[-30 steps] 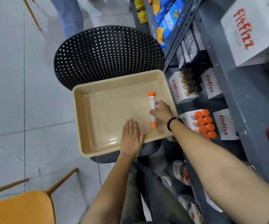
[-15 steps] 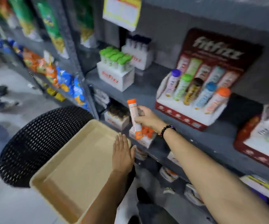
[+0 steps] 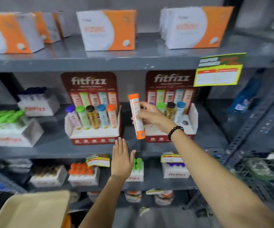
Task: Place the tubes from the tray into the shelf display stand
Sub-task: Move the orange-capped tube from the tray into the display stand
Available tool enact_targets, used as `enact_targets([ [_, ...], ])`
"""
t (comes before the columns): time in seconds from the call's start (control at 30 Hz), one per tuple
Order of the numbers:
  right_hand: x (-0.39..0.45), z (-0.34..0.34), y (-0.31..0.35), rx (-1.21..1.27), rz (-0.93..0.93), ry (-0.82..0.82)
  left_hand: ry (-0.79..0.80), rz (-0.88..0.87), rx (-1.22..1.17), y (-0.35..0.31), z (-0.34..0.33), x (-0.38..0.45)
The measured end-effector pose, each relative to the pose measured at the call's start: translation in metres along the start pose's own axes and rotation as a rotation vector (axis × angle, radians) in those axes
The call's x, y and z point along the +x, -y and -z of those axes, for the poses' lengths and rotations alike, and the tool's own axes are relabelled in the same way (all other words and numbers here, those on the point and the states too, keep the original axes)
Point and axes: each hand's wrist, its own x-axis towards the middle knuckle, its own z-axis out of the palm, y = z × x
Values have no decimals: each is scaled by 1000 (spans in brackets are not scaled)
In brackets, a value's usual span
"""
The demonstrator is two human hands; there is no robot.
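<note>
Right hand [image 3: 151,116] around orange-capped tube [image 3: 136,116]

Top shelf has orange-and-white boxes [image 3: 107,30] lined up in a row. A yellow price tag [image 3: 217,72] hangs off the shelf edge [image 3: 90,64] on the right. Green-capped bottles [image 3: 4,116] sit in a white carton at left, and there's a blurry blue bottle [image 3: 245,96] far right.

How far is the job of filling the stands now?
Done: the left stand holds five tubes, and what shows of the tray looks empty. In hand: the right hand holds an orange tube upright; the left hand is open. Left: the right stand has an empty hole for it.
</note>
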Motion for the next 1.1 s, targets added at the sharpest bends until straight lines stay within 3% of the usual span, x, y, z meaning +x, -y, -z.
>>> enact_targets([
  [0.17,-14,80,-2,-10,-5,-152,-1,-18,7,-38,-25,36],
  [0.43,-30,145,-17,-10,-42,-270,186,118,207,-41,-48,50],
  [0.97,-45,169,-38,-22,35,-539,211,119,254,-41,-48,49],
  [1.1,-46,168,-39,-177,109,-591,218,123,264,-41,-48,49],
])
